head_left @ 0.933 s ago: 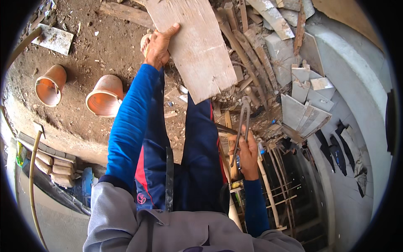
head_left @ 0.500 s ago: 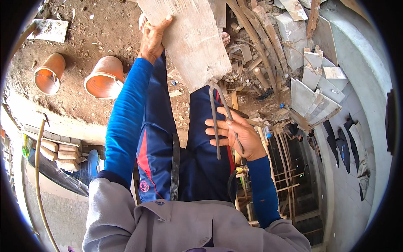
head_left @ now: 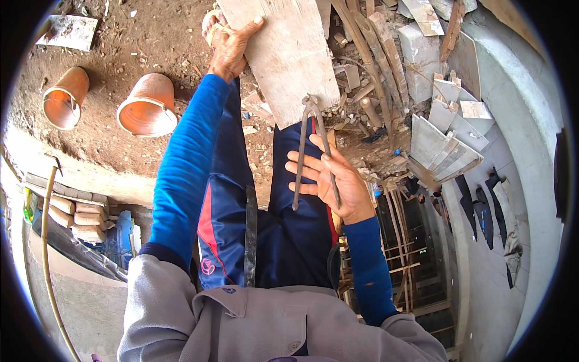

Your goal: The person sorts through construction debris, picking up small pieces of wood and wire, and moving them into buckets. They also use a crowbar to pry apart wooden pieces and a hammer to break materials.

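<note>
My left hand grips the left edge of a pale, weathered wooden board, with the thumb on its upper face. The board slants down toward my knees. In my right hand is a pair of metal pincers, their two long handles spread apart. One handle lies against the palm under the thumb; the other crosses my loosely stretched fingers. The pincers' head meets the board near its lower end; whether the jaws bite on a nail is too small to tell.
Two orange buckets lie tipped on the dirt at left. A long-handled tool stands at the left rim, near stacked bricks. Timber offcuts and broken tiles are heaped at right, beside a pale curved wall.
The pincers' head has moved up onto the board's lower end, and the handles have swung more upright. My left hand and the board have shifted slightly right in view.
</note>
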### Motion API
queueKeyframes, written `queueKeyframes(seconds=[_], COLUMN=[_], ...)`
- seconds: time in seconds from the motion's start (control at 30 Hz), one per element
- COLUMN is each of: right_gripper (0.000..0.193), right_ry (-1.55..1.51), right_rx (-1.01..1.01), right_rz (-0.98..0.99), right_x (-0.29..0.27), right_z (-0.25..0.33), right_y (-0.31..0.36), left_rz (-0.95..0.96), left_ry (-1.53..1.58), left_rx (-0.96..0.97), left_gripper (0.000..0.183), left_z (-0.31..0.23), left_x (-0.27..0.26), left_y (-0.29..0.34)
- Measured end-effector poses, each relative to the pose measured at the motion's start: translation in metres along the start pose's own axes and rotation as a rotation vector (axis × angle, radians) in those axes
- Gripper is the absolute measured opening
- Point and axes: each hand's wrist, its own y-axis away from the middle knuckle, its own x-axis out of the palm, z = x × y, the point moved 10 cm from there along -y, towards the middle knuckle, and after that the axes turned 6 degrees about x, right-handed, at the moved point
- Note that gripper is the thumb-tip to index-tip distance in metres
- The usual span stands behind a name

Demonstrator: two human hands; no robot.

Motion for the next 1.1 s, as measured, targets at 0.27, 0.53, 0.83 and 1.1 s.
queueKeyframes(seconds=[0.27,0.53,0.83,1.1], right_gripper=[0.050,0.051,0.051,0.049], right_ry=[0.000,-0.115,-0.164,-0.156], right_rx=[-0.027,-0.009,-0.026,-0.041], right_rz=[-0.095,-0.055,-0.028,-0.049], right_x=[0.004,0.013,0.009,0.011], right_z=[-0.001,-0.004,-0.007,-0.006], right_y=[-0.004,-0.009,-0.010,-0.009], left_rz=[0.034,0.064,0.047,0.039], left_ry=[-0.014,-0.011,-0.049,-0.029], left_rx=[-0.015,-0.035,0.006,0.000], left_gripper=[0.057,0.058,0.057,0.067], left_z=[0.006,0.005,0.002,0.001], left_x=[-0.001,0.004,0.001,0.004], left_y=[-0.002,-0.001,-0.004,-0.003])
